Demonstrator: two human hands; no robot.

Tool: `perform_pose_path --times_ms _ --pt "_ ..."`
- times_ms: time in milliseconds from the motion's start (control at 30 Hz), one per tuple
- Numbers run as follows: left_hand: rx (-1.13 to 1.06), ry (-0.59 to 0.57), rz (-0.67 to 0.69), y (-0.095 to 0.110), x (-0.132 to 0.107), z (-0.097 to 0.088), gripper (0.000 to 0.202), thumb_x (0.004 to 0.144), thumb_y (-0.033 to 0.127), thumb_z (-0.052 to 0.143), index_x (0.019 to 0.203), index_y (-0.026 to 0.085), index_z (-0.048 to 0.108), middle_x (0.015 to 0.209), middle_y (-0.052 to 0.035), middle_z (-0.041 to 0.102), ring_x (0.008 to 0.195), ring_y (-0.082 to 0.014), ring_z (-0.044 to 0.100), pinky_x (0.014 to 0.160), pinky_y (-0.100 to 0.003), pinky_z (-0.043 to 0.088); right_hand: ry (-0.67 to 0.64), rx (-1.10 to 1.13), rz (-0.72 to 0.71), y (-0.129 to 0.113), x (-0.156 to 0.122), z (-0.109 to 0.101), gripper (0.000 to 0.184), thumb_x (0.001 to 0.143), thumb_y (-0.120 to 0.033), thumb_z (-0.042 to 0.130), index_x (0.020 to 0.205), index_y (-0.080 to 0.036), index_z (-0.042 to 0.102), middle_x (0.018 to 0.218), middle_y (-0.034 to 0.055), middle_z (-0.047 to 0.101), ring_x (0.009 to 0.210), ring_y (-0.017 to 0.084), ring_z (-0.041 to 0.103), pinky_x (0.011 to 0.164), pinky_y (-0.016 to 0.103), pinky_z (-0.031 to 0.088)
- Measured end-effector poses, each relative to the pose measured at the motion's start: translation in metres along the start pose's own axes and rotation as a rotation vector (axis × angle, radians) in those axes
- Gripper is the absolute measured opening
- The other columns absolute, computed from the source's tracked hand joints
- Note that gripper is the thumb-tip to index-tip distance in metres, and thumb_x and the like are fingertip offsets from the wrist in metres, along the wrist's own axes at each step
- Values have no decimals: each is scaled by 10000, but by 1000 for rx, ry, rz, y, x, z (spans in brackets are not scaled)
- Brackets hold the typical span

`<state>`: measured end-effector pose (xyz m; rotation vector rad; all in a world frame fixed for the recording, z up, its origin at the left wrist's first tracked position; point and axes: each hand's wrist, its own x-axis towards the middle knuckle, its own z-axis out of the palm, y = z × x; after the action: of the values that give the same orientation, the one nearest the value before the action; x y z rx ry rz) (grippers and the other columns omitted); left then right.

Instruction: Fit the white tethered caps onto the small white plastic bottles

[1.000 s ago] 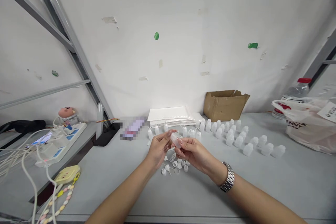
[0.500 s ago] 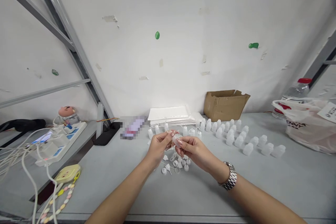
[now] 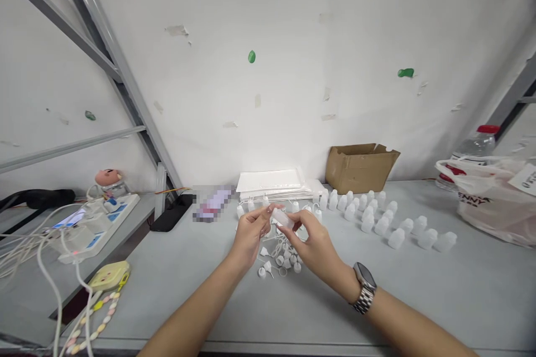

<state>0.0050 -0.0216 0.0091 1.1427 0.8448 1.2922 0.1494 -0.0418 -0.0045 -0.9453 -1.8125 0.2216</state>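
A small translucent plastic bottle (image 3: 283, 218) is tilted in the air between my two hands. My right hand (image 3: 312, 237) grips its body between thumb and fingers. At the bottle's left end, the fingers of my left hand (image 3: 250, 231) are pinched together; whether a cap sits between them is hidden. Below my hands lies a loose pile of white caps (image 3: 288, 261), some with thin needle tips and ring-shaped straps. Behind my hands stand several capped bottles (image 3: 295, 207), partly covered by my fingers.
Several uncapped bottles (image 3: 382, 225) stand to the right, before an open cardboard box (image 3: 360, 170). White flat packs (image 3: 272, 181) lie by the wall. A plastic bag (image 3: 494, 201) is far right. A black phone (image 3: 172, 214), power strip (image 3: 103, 228) and cables are left.
The bottle has turned, so more of its body shows. My right hand has shifted its grip and its wrist has rolled, bringing the watch face into view. My left hand stays close.
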Motion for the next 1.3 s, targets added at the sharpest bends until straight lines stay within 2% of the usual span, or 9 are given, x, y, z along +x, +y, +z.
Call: perform_pose_path --times_ms 167,367,467,633,800,900,1000,1167,1300 --pt "-192 -32 -135 -7 -1 4 295 717 382 641 846 119 680 459 105 176 457 -48 125 450 -198 181 85 -349 -369 8 -4 6 140 848 -106 458 974 -121 517 692 62 542 658 188 470 581 323 427" --pt "-331 -70 -218 -6 -3 6 232 690 284 681 853 120 675 438 111 215 442 -40 108 429 -181 182 67 -440 -470 13 -4 7 212 843 -70 451 1044 -96 512 727 95 584 676 205 491 585 339 436" --pt "-325 -63 -199 -1 -2 3 270 699 271 674 913 106 674 433 113 204 440 -42 114 441 -179 214 61 -229 -280 9 -3 8 186 859 -160 473 1034 -124 524 772 87 597 707 197 519 635 343 455" --pt "-331 -82 -146 5 1 -3 289 720 302 652 927 102 678 450 102 206 445 -43 141 454 -182 229 -151 307 314 -3 -1 6 207 865 -318 454 805 -173 588 724 37 620 674 162 568 620 285 459" --pt "-217 -107 -83 11 3 -11 241 689 303 678 836 114 700 434 93 231 454 -47 186 480 -201 244 -290 727 539 -9 3 1 211 768 -382 590 762 -172 610 706 24 652 662 145 579 636 269 454" --pt "-113 -127 -74 14 2 -12 261 670 327 686 805 105 707 459 75 290 466 -49 214 479 -218 232 -326 877 617 -10 8 -2 280 751 -434 601 778 -158 638 716 35 662 619 129 573 626 272 455" --pt "-97 -152 -111 15 1 -10 312 694 349 660 885 105 700 458 81 247 469 -55 204 463 -220 192 -309 881 632 -9 10 -3 305 751 -453 596 759 -152 644 695 34 658 605 122 564 632 276 455" --pt "-140 -134 -174 9 -1 -3 322 703 336 659 948 127 683 440 97 217 453 -53 181 468 -209 209 -209 680 564 -6 5 1 261 754 -425 601 724 -165 597 653 15 626 619 138 562 601 271 445" --pt "-157 -116 -268 6 -2 -1 352 659 300 697 980 158 670 487 60 412 477 -55 338 515 -211 282 -129 479 459 -4 -1 5 201 791 -373 564 761 -175 580 690 15 616 649 145 555 595 265 430"
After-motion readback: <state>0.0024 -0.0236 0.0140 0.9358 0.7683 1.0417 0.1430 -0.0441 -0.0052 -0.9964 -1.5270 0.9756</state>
